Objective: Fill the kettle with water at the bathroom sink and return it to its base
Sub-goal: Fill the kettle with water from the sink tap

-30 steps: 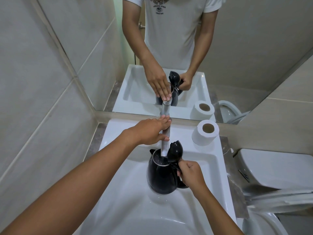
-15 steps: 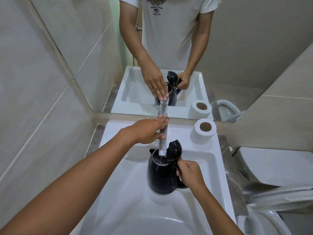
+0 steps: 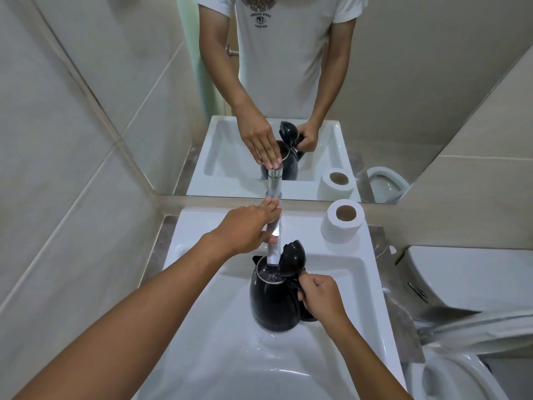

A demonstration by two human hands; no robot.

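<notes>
A black kettle stands in the white sink basin with its lid flipped up. The chrome tap's spout reaches over the kettle's open mouth, and water ripples inside. My right hand is wrapped around the kettle's handle on its right side. My left hand lies on top of the tap, fingers over the lever and thumb against the spout's side. The kettle's base is not in view.
A toilet paper roll stands on the sink's back right corner. A toilet with its cistern and raised seat is close on the right. A mirror rises behind the sink, and a tiled wall closes the left side.
Both hands and the kettle stay where they were. The camera has tilted slightly, shifting the scene a little upward in view.
</notes>
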